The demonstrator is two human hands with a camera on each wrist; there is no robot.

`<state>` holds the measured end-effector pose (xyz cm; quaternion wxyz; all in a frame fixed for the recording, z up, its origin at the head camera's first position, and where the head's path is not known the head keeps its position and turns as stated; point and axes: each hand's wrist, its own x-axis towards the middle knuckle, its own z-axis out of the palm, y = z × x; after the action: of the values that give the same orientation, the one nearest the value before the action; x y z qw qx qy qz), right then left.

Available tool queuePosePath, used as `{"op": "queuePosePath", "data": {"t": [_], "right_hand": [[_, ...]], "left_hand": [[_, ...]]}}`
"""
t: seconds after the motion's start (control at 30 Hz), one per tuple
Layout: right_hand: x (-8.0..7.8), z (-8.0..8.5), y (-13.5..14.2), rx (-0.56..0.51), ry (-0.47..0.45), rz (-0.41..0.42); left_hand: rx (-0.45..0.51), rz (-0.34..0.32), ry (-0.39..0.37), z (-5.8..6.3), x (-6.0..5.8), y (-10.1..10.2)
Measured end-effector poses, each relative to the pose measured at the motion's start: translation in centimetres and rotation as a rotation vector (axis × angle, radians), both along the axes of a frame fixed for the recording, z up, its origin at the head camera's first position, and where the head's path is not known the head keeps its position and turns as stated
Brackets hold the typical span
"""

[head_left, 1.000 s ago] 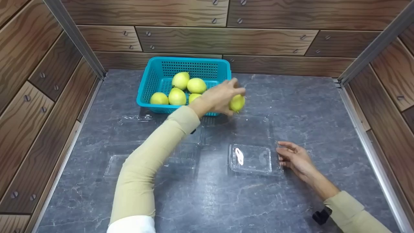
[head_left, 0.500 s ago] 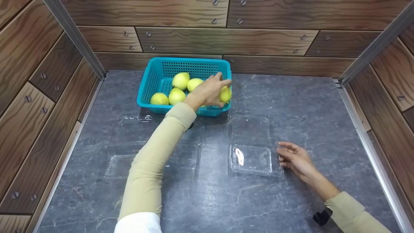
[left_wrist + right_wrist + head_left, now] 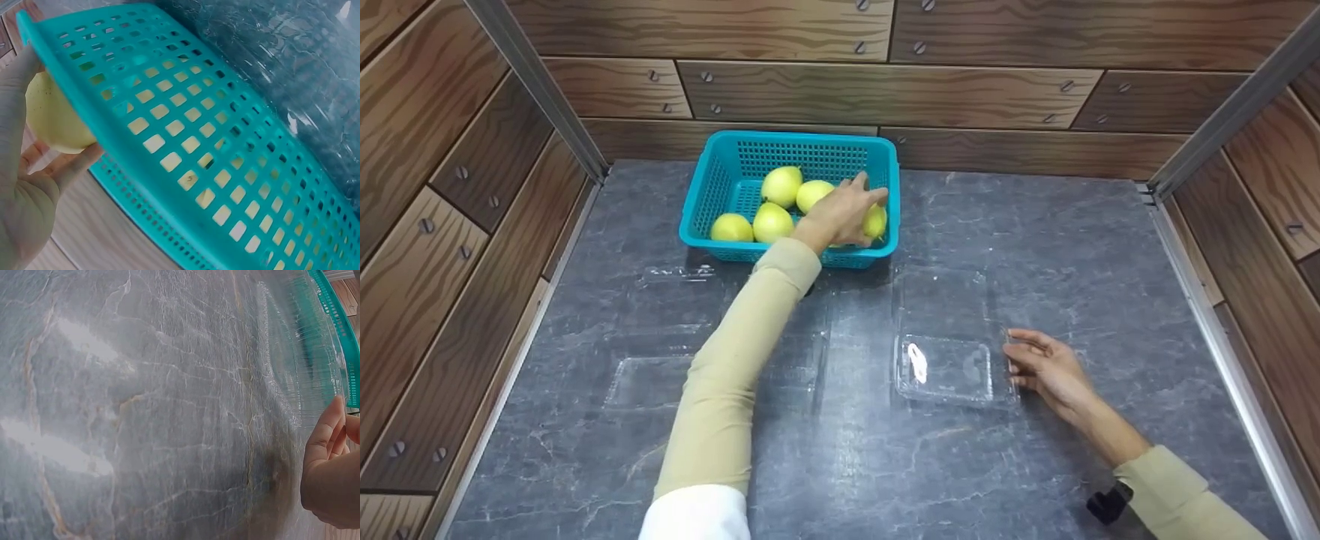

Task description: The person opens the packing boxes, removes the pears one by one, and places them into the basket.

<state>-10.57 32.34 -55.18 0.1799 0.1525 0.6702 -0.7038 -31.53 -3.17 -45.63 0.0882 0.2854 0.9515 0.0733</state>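
Observation:
My left hand (image 3: 838,214) reaches into the right end of the teal plastic basket (image 3: 701,184), fingers curled round a yellow-green pear (image 3: 874,223). In the left wrist view, the same pear (image 3: 55,115) shows between thumb and fingers, just behind the basket's rim (image 3: 84,121). Several other pears (image 3: 772,223) lie in the basket, some partly covered by this hand. On the right, my right hand (image 3: 1054,375) pinches the side edge of an opened clear plastic clamshell container (image 3: 949,371) lying on the table. The right wrist view shows its fingertips (image 3: 336,405) at the clear rim.
More clear plastic containers (image 3: 652,382) lie on the left of the grey marbled table (image 3: 870,480), partly behind the left sleeve (image 3: 720,405). Wood-patterned panels (image 3: 885,94) enclose the back and both sides. Metal rails (image 3: 1222,360) run along the side edges.
My left hand has brought the pear leftward, from beyond the basket's right side to inside its right end. The right hand has stayed at the container's edge.

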Motion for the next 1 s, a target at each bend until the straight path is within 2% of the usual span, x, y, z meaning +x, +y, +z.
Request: {"op": "queuePosePath", "data": {"t": [0.33,0.53,0.77,1.0], "right_hand": [[0.1,0.1,0.3,-0.008,0.006,-0.018],[0.2,0.1,0.2,-0.019,0.005,-0.016],[0.1,0.0,0.0,-0.004,0.006,-0.003],[0.0,-0.1,0.0,0.009,0.010,0.004]], "left_hand": [[0.028,0.000,0.005,-2.0,-1.0,0.0],[0.060,0.019,-0.021,-3.1,-1.3,-0.2],[0.063,0.035,-0.017,-3.5,-1.5,-0.6],[0.051,0.046,-0.051,-3.7,-1.8,-0.7]]}}
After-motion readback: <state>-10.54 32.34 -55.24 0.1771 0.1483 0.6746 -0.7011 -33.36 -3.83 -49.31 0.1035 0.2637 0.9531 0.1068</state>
